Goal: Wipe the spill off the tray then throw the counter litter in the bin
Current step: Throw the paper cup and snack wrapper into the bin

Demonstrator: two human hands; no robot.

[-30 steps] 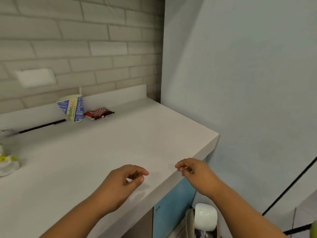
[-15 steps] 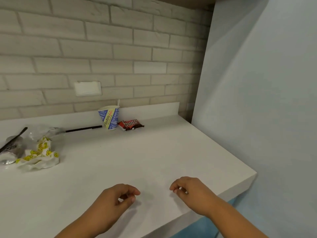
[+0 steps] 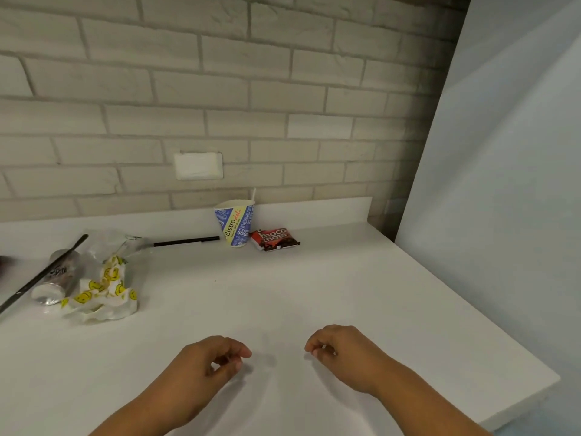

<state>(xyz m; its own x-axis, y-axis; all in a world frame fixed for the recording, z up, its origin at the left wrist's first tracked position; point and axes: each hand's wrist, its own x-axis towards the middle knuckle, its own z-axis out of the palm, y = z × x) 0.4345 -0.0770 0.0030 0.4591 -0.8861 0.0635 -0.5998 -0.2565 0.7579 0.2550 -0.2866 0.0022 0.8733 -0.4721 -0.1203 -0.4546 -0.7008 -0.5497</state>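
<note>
Litter lies on the white counter [image 3: 314, 294]. A blue and yellow paper cup [image 3: 235, 223] with a stirrer stands at the back, with a red choco wrapper [image 3: 275, 239] just right of it. At the left lie a crumpled white wrapper with yellow smiley faces [image 3: 103, 292], a clear plastic bag [image 3: 110, 242] and a tipped silver can [image 3: 58, 278]. My left hand [image 3: 207, 366] and my right hand [image 3: 342, 350] hover over the near counter with loosely curled fingers, holding nothing. No tray or bin is in view.
A black straw [image 3: 41, 275] leans across the can, and a black pen [image 3: 187, 241] lies by the backsplash. A brick wall with a white socket plate [image 3: 198, 165] runs behind. A pale blue wall [image 3: 503, 184] closes the right side, past the counter's right edge [image 3: 518, 401].
The view has swung left and up, so the bin below the counter edge has dropped out and the litter at the left has come in. Both hands keep their pose.
</note>
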